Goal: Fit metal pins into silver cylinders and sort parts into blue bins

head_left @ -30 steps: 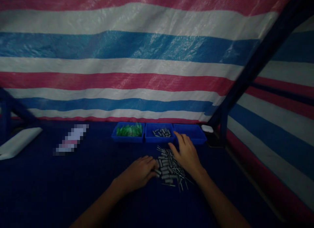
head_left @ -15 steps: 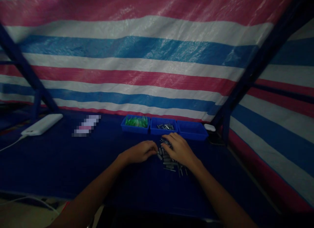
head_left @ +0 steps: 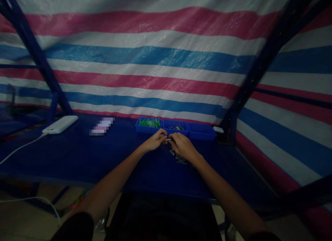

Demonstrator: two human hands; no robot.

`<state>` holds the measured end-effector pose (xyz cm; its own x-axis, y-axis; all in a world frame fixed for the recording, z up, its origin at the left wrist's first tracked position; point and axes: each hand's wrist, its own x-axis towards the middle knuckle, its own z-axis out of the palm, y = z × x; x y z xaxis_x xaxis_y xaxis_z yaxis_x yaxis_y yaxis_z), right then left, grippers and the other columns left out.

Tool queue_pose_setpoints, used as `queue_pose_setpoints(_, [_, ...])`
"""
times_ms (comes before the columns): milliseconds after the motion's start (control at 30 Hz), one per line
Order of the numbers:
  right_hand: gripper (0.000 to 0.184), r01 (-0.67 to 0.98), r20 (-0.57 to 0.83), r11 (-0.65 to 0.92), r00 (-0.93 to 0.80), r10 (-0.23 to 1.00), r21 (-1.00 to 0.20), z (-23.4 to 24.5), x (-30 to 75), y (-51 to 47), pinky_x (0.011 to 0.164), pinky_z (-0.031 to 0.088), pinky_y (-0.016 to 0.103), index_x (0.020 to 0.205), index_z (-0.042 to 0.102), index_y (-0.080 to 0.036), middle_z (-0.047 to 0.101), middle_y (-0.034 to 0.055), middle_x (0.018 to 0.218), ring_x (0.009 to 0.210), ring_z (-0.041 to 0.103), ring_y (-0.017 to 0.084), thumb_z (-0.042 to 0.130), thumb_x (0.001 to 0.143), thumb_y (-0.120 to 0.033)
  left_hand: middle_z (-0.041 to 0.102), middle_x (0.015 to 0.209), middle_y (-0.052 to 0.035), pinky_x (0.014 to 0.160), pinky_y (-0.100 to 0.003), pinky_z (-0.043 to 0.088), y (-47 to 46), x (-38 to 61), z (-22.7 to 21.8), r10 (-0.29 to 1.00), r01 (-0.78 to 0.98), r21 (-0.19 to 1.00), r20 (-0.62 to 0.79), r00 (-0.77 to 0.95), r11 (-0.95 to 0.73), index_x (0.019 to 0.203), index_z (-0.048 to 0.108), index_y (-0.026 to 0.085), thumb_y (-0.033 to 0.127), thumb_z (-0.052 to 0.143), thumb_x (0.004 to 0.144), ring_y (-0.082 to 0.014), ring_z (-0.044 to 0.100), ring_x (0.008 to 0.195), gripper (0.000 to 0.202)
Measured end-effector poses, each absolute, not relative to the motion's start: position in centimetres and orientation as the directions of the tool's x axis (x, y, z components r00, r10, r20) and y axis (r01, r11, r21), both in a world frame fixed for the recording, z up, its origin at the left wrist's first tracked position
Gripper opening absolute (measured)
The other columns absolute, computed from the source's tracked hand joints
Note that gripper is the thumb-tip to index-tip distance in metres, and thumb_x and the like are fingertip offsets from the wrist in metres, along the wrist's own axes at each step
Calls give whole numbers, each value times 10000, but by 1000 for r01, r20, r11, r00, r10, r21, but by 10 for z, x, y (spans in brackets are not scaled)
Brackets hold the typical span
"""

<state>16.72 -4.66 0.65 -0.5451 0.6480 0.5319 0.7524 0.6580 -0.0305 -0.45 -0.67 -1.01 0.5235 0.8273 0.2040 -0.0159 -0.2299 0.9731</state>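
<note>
My left hand (head_left: pixel 157 140) and my right hand (head_left: pixel 184 146) meet just in front of the blue trays. Between their fingertips lies a small light-grey cylinder (head_left: pixel 168 139), pinched from both ends. What exactly the piece is cannot be made out. Below and partly behind my right hand, a loose pile of small grey metal cylinders and thin pins (head_left: pixel 180 159) rests on the dark blue table (head_left: pixel 103 158). My right palm and wrist hide part of that pile.
Three blue trays stand in a row at the back: one with green pieces (head_left: pixel 149 122), one with metal parts (head_left: pixel 177 127), and a right-hand tray (head_left: pixel 201 131). A white power bank (head_left: pixel 61 124) with a cable and a blurred-out flat item (head_left: pixel 102 126) lie left. A small white case (head_left: pixel 218 129) sits right.
Both hands have come together, away from the pile and toward the trays, with a small cylinder now between them. The camera view has shifted, showing more of the table's front edge.
</note>
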Motion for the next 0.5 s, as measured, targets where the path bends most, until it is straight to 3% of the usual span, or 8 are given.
queue_pose_setpoints(200, [191,803,548,596,-493,676,-13,16,168,-33,727,360,292,908,572,-168,624,68,838,817,543,188,428,879,-290,514,634,36,605,-235,383,-5,0,-16,881,-105,993,99,464,-56,916,375,190,418,445,840,-87,483,549,251])
queue_pose_setpoints(300, [259,911,624,403,-264,736,-90,28,175,-11,751,358,307,932,586,-161,627,89,880,859,540,207,400,883,-335,530,683,15,627,-256,376,-7,-1,-17,846,140,958,145,513,-249,979,411,189,401,448,832,-108,489,600,260])
queue_pose_setpoints(400, [363,967,620,212,-78,780,-144,31,184,3,780,364,340,1100,534,-116,595,143,1030,953,508,252,457,846,-363,554,822,-9,739,-300,350,-16,-3,-13,680,417,652,211,702,-633,966,524,213,341,578,753,-161,509,808,255])
queue_pose_setpoints(500, [369,962,602,212,-68,796,-171,21,190,-2,802,365,352,1118,537,-115,588,146,1051,973,492,258,457,845,-350,550,931,-12,825,-354,303,-25,-2,-8,598,505,393,163,784,-769,903,578,238,340,583,758,-207,479,957,177])
